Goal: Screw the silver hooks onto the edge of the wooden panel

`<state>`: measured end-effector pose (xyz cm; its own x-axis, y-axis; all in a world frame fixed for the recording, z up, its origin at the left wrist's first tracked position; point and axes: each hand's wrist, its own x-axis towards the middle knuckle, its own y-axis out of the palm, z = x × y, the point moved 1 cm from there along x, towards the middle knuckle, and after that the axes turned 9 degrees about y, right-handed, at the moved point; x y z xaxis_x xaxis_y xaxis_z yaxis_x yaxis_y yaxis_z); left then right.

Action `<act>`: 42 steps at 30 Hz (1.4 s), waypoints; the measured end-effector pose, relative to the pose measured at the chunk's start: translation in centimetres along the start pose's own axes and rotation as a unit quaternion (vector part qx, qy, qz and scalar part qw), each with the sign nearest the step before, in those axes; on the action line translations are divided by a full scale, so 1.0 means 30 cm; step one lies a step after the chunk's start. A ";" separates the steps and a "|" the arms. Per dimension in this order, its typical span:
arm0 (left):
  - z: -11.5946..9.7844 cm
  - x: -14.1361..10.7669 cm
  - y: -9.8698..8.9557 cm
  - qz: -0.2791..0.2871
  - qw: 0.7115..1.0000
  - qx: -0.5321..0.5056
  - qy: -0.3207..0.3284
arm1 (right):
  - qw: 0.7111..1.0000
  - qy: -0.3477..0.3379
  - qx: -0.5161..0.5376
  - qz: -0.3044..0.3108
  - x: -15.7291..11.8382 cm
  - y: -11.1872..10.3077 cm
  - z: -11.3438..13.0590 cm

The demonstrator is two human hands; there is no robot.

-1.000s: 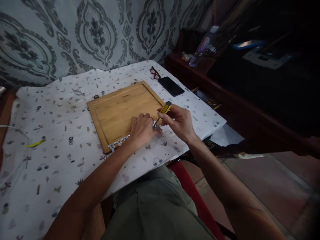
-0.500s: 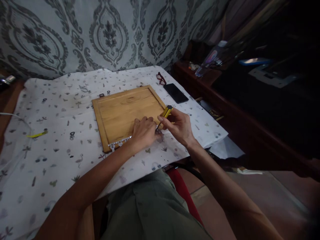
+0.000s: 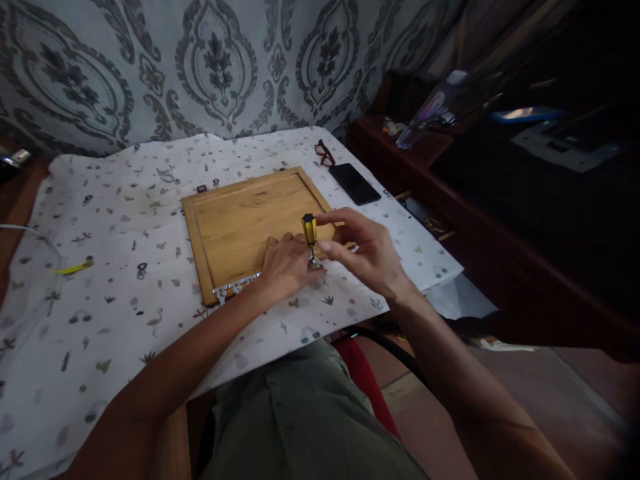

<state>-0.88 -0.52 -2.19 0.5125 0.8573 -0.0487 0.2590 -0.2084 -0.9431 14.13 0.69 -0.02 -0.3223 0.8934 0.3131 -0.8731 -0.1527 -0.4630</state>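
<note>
A framed wooden panel (image 3: pixel 250 213) lies flat, with a metal hinge strip (image 3: pixel 235 287) along its near edge. My left hand (image 3: pixel 287 267) presses on the panel's near edge, its fingers closed round something I cannot make out beside the metal fitting (image 3: pixel 315 261). A screwdriver with a yellow and black handle (image 3: pixel 310 230) stands upright, its tip down at that fitting. Just right of the handle is my right hand (image 3: pixel 363 247), with thumb and fingers apart and the index fingertip close to the handle's top.
Behind the panel, a black phone (image 3: pixel 355 184) and red glasses (image 3: pixel 325 153) lie on the patterned cloth (image 3: pixel 125 233). A yellow strip (image 3: pixel 74 269) is at the left. A bottle (image 3: pixel 433 110) leans on the dark furniture (image 3: pixel 380 153) at the right.
The screwdriver has gone from tilted to upright. My right hand has opened from its grip on the handle and moved slightly right. My left hand stays nearly in place.
</note>
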 end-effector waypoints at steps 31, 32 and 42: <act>0.014 0.005 0.038 -0.019 0.999 0.024 0.018 | 0.987 0.045 0.071 -0.135 -0.034 -0.021 -0.071; 0.014 0.005 0.039 -0.019 0.999 0.025 0.018 | 0.988 0.044 0.070 -0.134 -0.036 -0.021 -0.073; 0.012 0.012 0.042 -0.017 0.999 0.042 0.010 | 0.987 0.074 0.082 -0.117 -0.043 -0.007 -0.094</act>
<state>-0.66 -0.31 -3.52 0.5210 0.8535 -0.0095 0.2076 -0.1375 -0.9685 15.76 0.76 -2.67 -0.0585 0.9626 0.2645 -0.9686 0.0094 -0.2485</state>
